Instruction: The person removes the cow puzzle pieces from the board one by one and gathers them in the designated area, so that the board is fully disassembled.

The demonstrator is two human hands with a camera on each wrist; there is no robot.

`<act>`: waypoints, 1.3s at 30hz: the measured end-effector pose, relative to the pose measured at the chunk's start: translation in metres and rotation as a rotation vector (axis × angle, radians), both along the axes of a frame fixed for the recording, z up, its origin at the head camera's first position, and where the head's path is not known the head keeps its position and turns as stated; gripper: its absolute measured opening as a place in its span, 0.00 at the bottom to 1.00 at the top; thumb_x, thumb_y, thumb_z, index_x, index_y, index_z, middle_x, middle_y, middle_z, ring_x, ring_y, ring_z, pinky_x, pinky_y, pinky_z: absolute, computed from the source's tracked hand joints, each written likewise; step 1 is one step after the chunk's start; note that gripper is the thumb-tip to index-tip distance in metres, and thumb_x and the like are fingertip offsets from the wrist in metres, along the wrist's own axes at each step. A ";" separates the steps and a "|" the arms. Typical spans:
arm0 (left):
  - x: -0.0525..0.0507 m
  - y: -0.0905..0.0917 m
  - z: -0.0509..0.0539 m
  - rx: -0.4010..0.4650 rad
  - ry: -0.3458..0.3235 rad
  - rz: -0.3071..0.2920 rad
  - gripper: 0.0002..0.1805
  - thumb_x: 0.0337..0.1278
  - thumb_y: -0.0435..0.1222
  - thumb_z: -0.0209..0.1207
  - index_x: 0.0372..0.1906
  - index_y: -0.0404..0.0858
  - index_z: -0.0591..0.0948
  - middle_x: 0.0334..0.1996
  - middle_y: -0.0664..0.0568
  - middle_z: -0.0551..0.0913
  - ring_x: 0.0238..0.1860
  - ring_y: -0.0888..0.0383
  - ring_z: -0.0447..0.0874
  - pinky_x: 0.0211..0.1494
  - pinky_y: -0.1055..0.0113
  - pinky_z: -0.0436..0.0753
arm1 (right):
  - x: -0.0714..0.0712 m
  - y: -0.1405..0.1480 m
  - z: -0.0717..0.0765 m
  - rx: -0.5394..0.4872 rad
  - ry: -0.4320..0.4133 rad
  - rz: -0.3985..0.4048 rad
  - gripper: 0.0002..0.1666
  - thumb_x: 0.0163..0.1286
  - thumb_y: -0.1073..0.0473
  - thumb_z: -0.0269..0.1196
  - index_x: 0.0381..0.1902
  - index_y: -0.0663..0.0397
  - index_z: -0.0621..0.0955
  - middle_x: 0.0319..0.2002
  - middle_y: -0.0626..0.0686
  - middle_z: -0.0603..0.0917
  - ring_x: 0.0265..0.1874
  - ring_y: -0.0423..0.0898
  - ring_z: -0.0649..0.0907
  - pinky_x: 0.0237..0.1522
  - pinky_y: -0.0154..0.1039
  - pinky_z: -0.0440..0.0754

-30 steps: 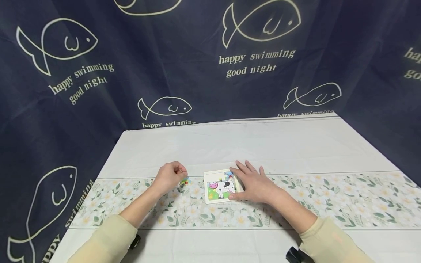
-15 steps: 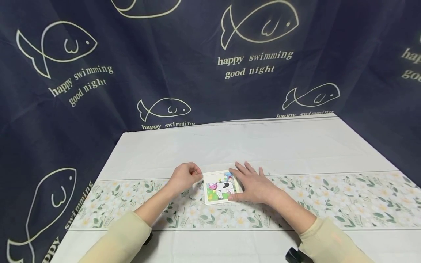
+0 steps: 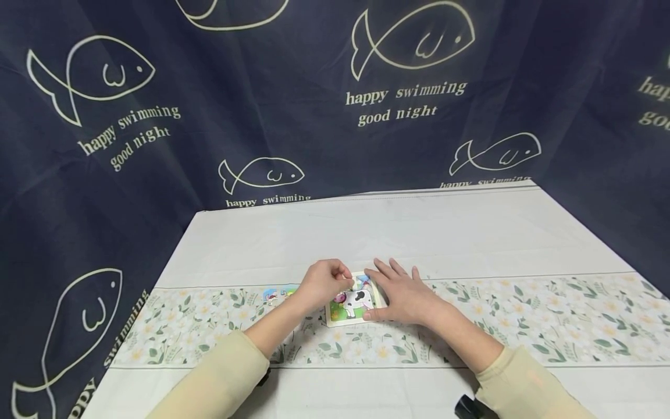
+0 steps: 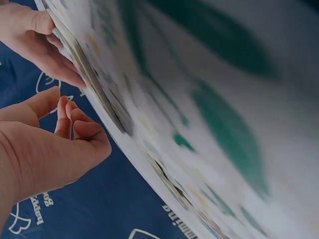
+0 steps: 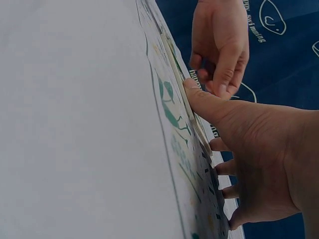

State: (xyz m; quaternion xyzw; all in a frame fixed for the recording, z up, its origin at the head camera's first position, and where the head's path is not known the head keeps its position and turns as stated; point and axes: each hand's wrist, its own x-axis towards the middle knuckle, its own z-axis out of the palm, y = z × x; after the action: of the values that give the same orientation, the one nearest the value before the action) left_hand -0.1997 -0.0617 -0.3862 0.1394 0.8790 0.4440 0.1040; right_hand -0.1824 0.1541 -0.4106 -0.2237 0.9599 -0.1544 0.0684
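Observation:
A small white-framed jigsaw puzzle (image 3: 357, 302) with a cow picture lies flat on the floral strip of the table. My right hand (image 3: 405, 297) rests over its right edge, fingers spread, thumb on the near side; the right wrist view shows the thumb (image 5: 204, 102) against the board's edge. Above the puzzle's upper left part hovers my left hand (image 3: 325, 285). Its thumb and fingertips come together in a pinch on what appears to be a puzzle piece, mostly hidden. In the left wrist view the left hand (image 4: 55, 144) is raised off the tabletop.
Loose puzzle pieces (image 3: 270, 296) lie on the floral strip left of the board, partly behind the left forearm. The white table (image 3: 445, 230) stretches behind the board. A dark blue curtain (image 3: 314, 87) with fish drawings hangs beyond the table.
My left hand has moved right from the loose pieces to above the puzzle's upper left part. Pieces it had covered now show on the table. My right hand stays on the board.

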 end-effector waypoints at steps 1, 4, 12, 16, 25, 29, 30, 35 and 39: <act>0.000 0.003 0.000 0.002 -0.002 -0.002 0.03 0.64 0.33 0.65 0.35 0.38 0.82 0.23 0.54 0.74 0.20 0.62 0.69 0.24 0.69 0.70 | 0.000 0.000 0.000 -0.001 -0.001 0.000 0.59 0.58 0.24 0.66 0.78 0.50 0.64 0.78 0.61 0.57 0.76 0.68 0.53 0.64 0.79 0.49; 0.001 0.011 0.002 0.001 -0.010 -0.006 0.04 0.65 0.34 0.65 0.35 0.39 0.82 0.22 0.54 0.74 0.17 0.63 0.69 0.22 0.70 0.70 | 0.000 0.001 0.001 -0.001 -0.001 0.005 0.59 0.58 0.24 0.66 0.78 0.50 0.64 0.78 0.61 0.56 0.76 0.67 0.52 0.63 0.79 0.49; 0.001 0.021 0.001 -0.038 -0.017 -0.028 0.04 0.64 0.34 0.66 0.33 0.40 0.83 0.23 0.55 0.75 0.22 0.61 0.69 0.26 0.69 0.71 | 0.000 0.001 0.002 0.004 -0.005 0.015 0.58 0.60 0.25 0.65 0.78 0.50 0.63 0.79 0.60 0.55 0.76 0.67 0.52 0.63 0.80 0.49; 0.000 0.020 -0.002 -0.078 -0.015 0.000 0.03 0.64 0.34 0.66 0.35 0.39 0.83 0.24 0.54 0.76 0.23 0.61 0.71 0.27 0.68 0.72 | 0.000 0.001 0.001 0.001 -0.012 0.014 0.59 0.59 0.25 0.65 0.78 0.50 0.63 0.79 0.60 0.56 0.76 0.67 0.52 0.64 0.79 0.48; -0.003 0.022 -0.005 -0.097 -0.114 0.095 0.10 0.64 0.33 0.66 0.47 0.34 0.84 0.28 0.52 0.76 0.23 0.60 0.77 0.29 0.67 0.77 | 0.000 0.001 0.001 0.008 -0.017 0.006 0.59 0.59 0.25 0.65 0.78 0.50 0.63 0.79 0.60 0.56 0.76 0.67 0.52 0.64 0.79 0.48; -0.003 0.020 -0.004 -0.090 -0.133 0.125 0.09 0.64 0.33 0.65 0.46 0.34 0.86 0.34 0.51 0.80 0.32 0.57 0.80 0.36 0.64 0.81 | 0.000 0.001 0.002 0.008 -0.013 0.010 0.58 0.59 0.25 0.65 0.78 0.50 0.63 0.79 0.60 0.56 0.76 0.67 0.52 0.64 0.79 0.48; -0.003 0.020 -0.004 -0.090 -0.132 0.132 0.08 0.64 0.33 0.65 0.45 0.34 0.86 0.35 0.51 0.81 0.33 0.57 0.80 0.37 0.64 0.82 | 0.000 0.001 0.002 0.007 -0.013 0.010 0.58 0.59 0.25 0.66 0.78 0.50 0.63 0.79 0.60 0.56 0.76 0.67 0.52 0.64 0.79 0.48; -0.003 0.018 -0.002 -0.086 -0.131 0.140 0.07 0.65 0.33 0.64 0.44 0.34 0.87 0.42 0.47 0.86 0.41 0.54 0.83 0.47 0.57 0.83 | 0.000 0.001 0.001 0.004 -0.003 0.012 0.58 0.59 0.25 0.66 0.78 0.50 0.64 0.78 0.60 0.57 0.76 0.67 0.53 0.64 0.79 0.48; -0.003 0.019 -0.001 -0.064 -0.163 0.128 0.08 0.65 0.33 0.64 0.46 0.35 0.87 0.46 0.46 0.86 0.49 0.51 0.83 0.56 0.53 0.81 | 0.001 0.002 0.001 -0.003 0.006 0.017 0.58 0.59 0.25 0.66 0.78 0.50 0.64 0.78 0.58 0.58 0.76 0.68 0.53 0.63 0.80 0.49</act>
State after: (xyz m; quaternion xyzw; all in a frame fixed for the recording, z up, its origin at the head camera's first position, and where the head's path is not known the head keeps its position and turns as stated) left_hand -0.2031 -0.0423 -0.3871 0.0433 0.8885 0.4312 0.1509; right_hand -0.1818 0.1558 -0.4096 -0.2322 0.9580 -0.1547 0.0663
